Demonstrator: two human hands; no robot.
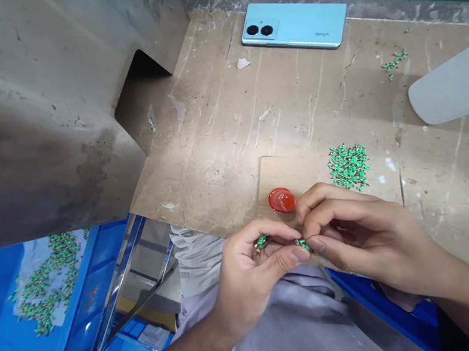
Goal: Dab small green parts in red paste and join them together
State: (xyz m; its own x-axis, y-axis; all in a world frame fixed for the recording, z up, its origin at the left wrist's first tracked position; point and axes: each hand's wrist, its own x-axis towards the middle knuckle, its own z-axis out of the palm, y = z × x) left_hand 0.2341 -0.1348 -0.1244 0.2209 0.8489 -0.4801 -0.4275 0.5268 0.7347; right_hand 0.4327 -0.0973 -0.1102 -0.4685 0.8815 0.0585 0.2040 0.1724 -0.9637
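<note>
Head view, only one I've got. My left hand is curled, thumb and forefinger pinched on a small green part, with a few more tucked in the palm, can't count them. My right hand is also pinched, fingertips closed on another tiny green piece; the two hands meet tip to tip just over the near edge of the workbench, above my lap in grey trousers.

Just behind the hands, touching neither: a red round cap on the bench. Right of it, near, a pile of green parts. A smaller scatter of green bits sits farther back right.

At the far edge lies a light blue phone, face down, "vivo" printed on its back, readable upside down. A white flat shape cuts in from the right. Left: grey metal chute, below it a blue bin holding more green parts on a white sheet.
</note>
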